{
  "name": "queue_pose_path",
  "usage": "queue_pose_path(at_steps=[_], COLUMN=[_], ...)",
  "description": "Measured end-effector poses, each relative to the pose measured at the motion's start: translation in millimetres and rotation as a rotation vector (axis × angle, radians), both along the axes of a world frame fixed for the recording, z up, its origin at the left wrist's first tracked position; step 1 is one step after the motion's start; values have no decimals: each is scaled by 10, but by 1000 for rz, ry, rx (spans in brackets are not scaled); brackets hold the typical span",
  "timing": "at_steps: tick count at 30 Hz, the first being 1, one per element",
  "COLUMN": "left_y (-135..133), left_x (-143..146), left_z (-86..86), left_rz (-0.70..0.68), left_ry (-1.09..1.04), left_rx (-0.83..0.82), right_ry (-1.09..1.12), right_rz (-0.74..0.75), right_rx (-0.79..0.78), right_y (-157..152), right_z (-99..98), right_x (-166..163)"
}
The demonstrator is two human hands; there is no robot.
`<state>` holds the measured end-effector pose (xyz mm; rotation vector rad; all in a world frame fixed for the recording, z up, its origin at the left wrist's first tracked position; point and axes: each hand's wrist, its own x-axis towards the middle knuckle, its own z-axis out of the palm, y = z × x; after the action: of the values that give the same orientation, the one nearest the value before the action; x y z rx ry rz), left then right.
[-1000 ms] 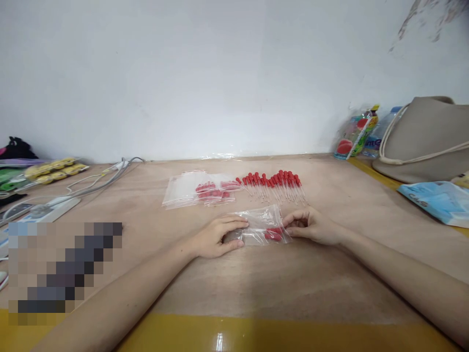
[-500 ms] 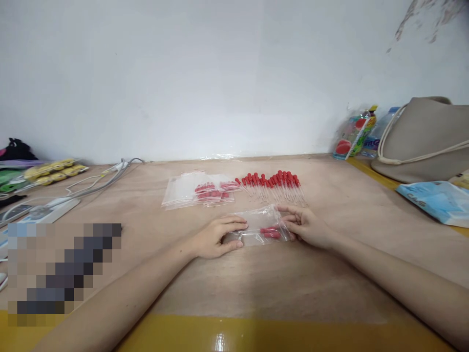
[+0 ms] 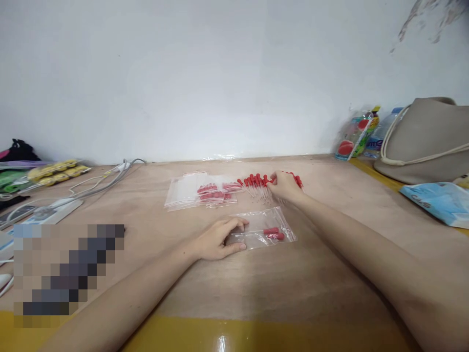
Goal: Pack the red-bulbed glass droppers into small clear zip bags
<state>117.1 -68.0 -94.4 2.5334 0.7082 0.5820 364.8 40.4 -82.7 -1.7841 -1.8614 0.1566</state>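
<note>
My left hand (image 3: 216, 238) presses down on the left end of a clear zip bag (image 3: 269, 222) lying on the wooden table (image 3: 330, 254); its fingers curl around the bag's edge. Inside the bag lie a few red-capped droppers (image 3: 273, 233). My right hand (image 3: 284, 186) reaches farther back onto a row of loose red-capped droppers (image 3: 254, 182), its fingers bent down among them; what they pinch is hidden. Left of that row sits a pile of filled clear bags (image 3: 203, 191).
Cables (image 3: 106, 180) and a white power strip (image 3: 51, 211) lie at the left with yellow items (image 3: 56, 172). At the right stand a beige bag (image 3: 425, 139), drink packs (image 3: 357, 134) and a blue packet (image 3: 437, 201). A yellow strip edges the table front.
My right hand left the open end of the bag and moved up and back to the row of loose droppers. The left hand stayed on the bag.
</note>
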Motion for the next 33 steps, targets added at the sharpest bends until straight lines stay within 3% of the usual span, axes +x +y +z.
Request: queue_pose_path(at_steps=[7, 13, 18, 23, 28, 33], left_y=[-3, 4, 5, 9, 14, 8], left_x=[-3, -5, -17, -27, -30, -24], left_z=[-4, -11, -9, -3, 9, 26], left_rz=[-4, 3, 3, 27, 36, 37], left_ry=[-15, -11, 18, 63, 79, 81], left_rx=[-26, -19, 9, 32, 33, 26], right_ry=[-70, -25, 35, 439, 820, 1178], right_rz=[-110, -159, -161, -38, 39, -4], right_rx=[-122, -105, -62, 128, 92, -51], right_y=[277, 285, 218, -90, -524, -752], right_z=[-10, -32, 64, 57, -138, -229], right_x=[-224, -242, -149, 185, 441, 369])
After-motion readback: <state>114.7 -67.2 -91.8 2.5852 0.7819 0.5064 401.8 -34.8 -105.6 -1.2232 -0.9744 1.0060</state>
